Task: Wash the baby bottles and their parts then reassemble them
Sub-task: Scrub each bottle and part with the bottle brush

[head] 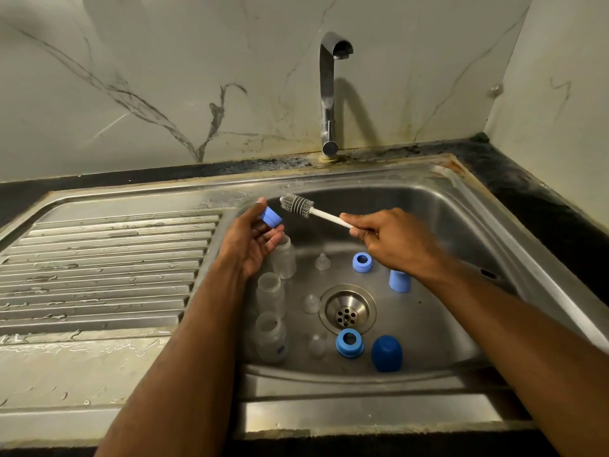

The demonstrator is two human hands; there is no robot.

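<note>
My left hand (252, 240) holds a light blue cap (271, 216) between thumb and fingers above the sink's left side. My right hand (393, 240) grips the white handle of a grey bottle brush (296, 205), whose bristle head hangs just right of the cap, apart from it. In the steel sink (445, 206) lie three clear bottles (271, 293) along the left wall, three clear teats (322, 261), a light blue ring (362, 261), a light blue cap (399, 281), a darker blue ring (349, 343) and a dark blue cap (386, 353).
The drain (346, 313) sits in the middle of the basin. A chrome tap (329, 94) stands at the back, with no water running. A wet ribbed draining board (105, 268) lies to the left. A dark counter edge (527, 179) borders the sink's right.
</note>
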